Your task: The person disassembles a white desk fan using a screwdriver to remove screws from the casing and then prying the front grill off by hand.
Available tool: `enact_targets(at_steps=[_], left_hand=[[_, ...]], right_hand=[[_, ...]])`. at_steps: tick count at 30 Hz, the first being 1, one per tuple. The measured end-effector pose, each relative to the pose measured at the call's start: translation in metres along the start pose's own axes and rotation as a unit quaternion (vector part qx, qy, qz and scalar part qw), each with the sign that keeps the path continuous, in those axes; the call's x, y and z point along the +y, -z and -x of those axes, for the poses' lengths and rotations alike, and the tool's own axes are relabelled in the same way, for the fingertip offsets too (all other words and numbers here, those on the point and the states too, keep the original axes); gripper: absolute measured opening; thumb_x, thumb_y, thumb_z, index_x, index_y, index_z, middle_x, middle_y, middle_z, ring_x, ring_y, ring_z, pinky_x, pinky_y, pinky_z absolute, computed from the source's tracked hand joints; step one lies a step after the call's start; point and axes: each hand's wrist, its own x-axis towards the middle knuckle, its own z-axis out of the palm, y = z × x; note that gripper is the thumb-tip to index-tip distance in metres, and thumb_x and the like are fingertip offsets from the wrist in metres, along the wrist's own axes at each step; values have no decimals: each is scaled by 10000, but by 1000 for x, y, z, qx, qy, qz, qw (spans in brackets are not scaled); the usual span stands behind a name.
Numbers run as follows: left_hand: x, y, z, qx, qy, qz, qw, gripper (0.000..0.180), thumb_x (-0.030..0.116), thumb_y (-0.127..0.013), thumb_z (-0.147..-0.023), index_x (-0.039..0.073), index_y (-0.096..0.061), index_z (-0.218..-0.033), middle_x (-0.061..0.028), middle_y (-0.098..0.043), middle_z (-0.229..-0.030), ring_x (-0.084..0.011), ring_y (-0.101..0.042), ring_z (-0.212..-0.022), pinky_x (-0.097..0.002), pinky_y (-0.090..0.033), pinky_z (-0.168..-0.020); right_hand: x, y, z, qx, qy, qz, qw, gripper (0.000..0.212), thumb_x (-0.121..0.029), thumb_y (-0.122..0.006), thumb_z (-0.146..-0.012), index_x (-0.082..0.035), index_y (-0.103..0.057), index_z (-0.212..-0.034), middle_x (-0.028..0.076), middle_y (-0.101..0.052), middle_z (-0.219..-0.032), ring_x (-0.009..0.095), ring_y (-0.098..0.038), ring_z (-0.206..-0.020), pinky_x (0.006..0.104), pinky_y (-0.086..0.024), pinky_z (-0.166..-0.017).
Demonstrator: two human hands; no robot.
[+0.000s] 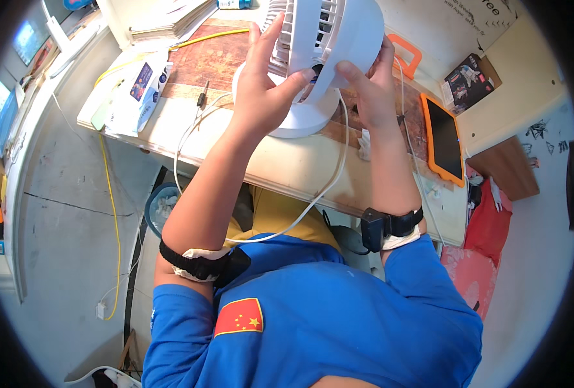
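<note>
Both hands are on a white desk fan (319,45) that stands on its round base on the counter (287,165), near the far middle of it. The left hand (264,90) wraps the grille side, fingers spread up over the slats and thumb pressed toward the dark joint behind the head; its grip is closed on the fan. The right hand (372,87) cups the smooth rear housing, forefinger reaching in to the same joint, also closed on the fan.

The work in hand looks like handling the fan head at its pivot. To do it well, one hand should steady the head while the other works at the joint, fingertips kept out of the slats and the base kept flat so it does not rock. The white cord (329,187) loops off the counter's near edge and should stay slack, not caught under a wrist.

The counter is a pale board with a reddish-brown panel. An orange-cased tablet (443,139) lies at the right, a white packet (138,90) at the left, a yellow cable (212,37) beyond it, and papers at the far edge. Below is a grey concrete floor (67,226) with a crack and a blue bin (161,207) under the counter.
</note>
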Motion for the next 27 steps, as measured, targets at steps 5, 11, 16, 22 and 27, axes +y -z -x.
enact_targets(at_steps=[5, 11, 16, 22, 27], left_hand=[[-1, 3, 1, -8, -1, -5, 1000, 757, 161, -707, -741, 84, -377, -1418, -182, -389, -1446, -357, -106, -1432, -436, -214, -1113], [1, 5, 2, -16, 9, -2, 1000, 767, 152, -725, -759, 85, -360, -1431, -173, -344, -1475, -335, -80, -1439, -425, -181, -1127], [7, 3, 1, -4, 42, 36, 998, 833, 67, -775, -707, 87, -363, -1431, -246, -232, -1500, -288, -109, -1437, -403, -203, -1126], [9, 2, 0, 5, 45, 20, 999, 855, 111, -808, -682, 96, -382, -1423, -303, -222, -1480, -307, -197, -1416, -405, -242, -1110], [-1, 2, 1, 7, -15, -75, 997, 855, 150, -791, -704, 99, -353, -1436, -323, -276, -1448, -335, -166, -1424, -422, -251, -1100]], right_hand=[[2, 3, -1, 3, -11, 6, 1000, 1039, -324, -853, -650, -19, -175, -1377, 149, -402, -1283, 260, -421, -1235, 410, -383, -1033], [0, -1, 1, 0, -11, -6, 1000, 922, -295, -813, -705, -58, -226, -1375, 118, -408, -1307, 246, -405, -1258, 424, -328, -1070], [5, 0, -2, -5, -20, 7, 1000, 1079, -322, -859, -650, -10, -142, -1394, 174, -381, -1322, 279, -418, -1256, 409, -394, -1034], [11, -4, -2, 14, -6, -31, 999, 1085, -341, -869, -636, 9, -148, -1368, 170, -358, -1319, 263, -400, -1255, 399, -393, -1029], [8, -12, 1, 40, -15, -20, 999, 1052, -315, -875, -627, 9, -178, -1345, 161, -367, -1301, 248, -414, -1230, 394, -397, -1023]])
